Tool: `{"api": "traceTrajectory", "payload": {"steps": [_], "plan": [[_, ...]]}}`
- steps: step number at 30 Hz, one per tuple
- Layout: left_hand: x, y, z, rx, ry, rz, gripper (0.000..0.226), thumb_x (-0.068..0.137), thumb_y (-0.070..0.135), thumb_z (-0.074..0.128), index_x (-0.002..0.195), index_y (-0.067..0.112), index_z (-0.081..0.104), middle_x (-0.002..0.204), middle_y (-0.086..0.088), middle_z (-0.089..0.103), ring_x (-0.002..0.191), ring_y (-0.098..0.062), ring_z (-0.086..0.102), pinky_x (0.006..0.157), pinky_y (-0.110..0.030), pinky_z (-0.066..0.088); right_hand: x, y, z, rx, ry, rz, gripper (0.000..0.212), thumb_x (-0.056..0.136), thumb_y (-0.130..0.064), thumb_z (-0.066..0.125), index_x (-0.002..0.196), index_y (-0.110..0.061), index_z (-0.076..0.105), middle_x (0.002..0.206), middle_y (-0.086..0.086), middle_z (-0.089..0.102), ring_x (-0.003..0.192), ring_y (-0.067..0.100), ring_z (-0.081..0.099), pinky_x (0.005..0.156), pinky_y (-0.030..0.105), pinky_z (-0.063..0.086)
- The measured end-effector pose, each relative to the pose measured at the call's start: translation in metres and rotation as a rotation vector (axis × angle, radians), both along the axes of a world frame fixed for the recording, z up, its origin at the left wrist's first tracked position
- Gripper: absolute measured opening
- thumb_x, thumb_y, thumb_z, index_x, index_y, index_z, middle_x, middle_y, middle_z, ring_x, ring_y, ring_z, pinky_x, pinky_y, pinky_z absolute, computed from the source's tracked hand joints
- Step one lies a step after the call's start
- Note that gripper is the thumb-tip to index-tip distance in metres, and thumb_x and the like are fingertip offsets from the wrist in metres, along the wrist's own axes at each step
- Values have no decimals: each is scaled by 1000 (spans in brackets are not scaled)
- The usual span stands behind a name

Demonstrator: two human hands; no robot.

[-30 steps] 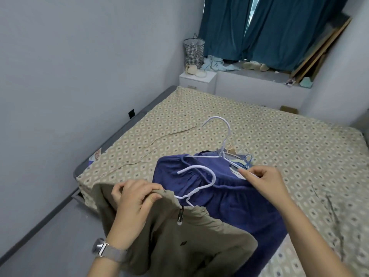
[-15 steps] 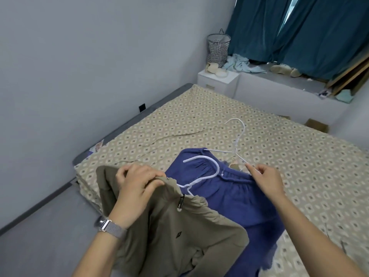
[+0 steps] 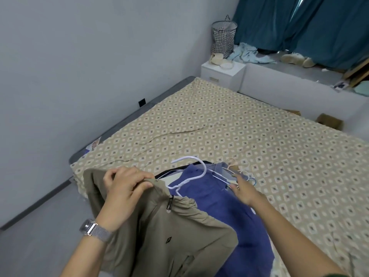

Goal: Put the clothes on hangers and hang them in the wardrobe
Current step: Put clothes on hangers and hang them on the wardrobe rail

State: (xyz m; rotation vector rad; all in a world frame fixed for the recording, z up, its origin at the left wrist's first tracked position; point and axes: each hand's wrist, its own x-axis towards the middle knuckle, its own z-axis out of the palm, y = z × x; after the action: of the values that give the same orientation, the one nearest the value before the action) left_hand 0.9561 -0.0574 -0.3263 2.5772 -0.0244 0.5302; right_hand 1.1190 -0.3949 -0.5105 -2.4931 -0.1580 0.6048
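The left hand point(image 3: 127, 188) pinches the collar of the khaki zip top point(image 3: 169, 232), fingers curled over the fabric at the shoulder seam, and holds the garment up off the near corner of the bed. A white hanger point(image 3: 191, 172) sits inside the neck, its hook rising to the right of the collar. The right hand point(image 3: 242, 189) reaches toward the far side with fingers stretched out nearly straight, their tips at the thin wire of a second white hanger lying on the blue garment point(image 3: 235, 220); it does not appear to grip it.

A second ago that right hand was pinching the second hanger, whose hook stood up clear of the blue garment; now the hook lies low and the hand has loosened. The view has also swung left. My reading is that the khaki top is as good as hung and ready for the wardrobe, while the blue garment is not yet on its hanger.

Just beyond the right hand lies a small cluster of pale hangers point(image 3: 242, 168), and a dark garment edge shows under the blue one. The patterned bedsheet point(image 3: 259, 132) spreads far and right. The wardrobe is not in view. Tangled hanger wires near the fingertips could snag when one is lifted.
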Motion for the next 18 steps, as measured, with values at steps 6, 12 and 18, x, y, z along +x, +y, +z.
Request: {"api": "traceTrajectory", "payload": {"steps": [6, 12, 18], "plan": [[15, 2, -2, -4, -2, -49, 20, 84, 47, 43, 88, 41, 62, 82, 29, 57, 91, 4, 44, 89, -22, 14, -82, 56, 81, 617, 232, 7, 25, 102, -39, 42, 110, -31, 64, 110, -10, 69, 102, 10, 64, 97, 33, 49], [21, 7, 0, -20, -1, -97, 18, 83, 48, 43, 83, 45, 61, 82, 30, 56, 89, 1, 45, 78, -26, 14, -145, 71, 141, 576, 108, 116, 32, 83, -60, 62, 112, -46, 58, 108, -7, 63, 90, 1, 57, 86, 18, 44], [14, 6, 2, -62, 20, -168, 19, 82, 52, 40, 83, 49, 59, 80, 36, 52, 90, 3, 43, 82, -28, 15, -183, 97, 146, 241, -281, 83, 17, 95, -47, 54, 105, -35, 48, 70, -15, 48, 68, 0, 50, 60, 18, 35]]}}
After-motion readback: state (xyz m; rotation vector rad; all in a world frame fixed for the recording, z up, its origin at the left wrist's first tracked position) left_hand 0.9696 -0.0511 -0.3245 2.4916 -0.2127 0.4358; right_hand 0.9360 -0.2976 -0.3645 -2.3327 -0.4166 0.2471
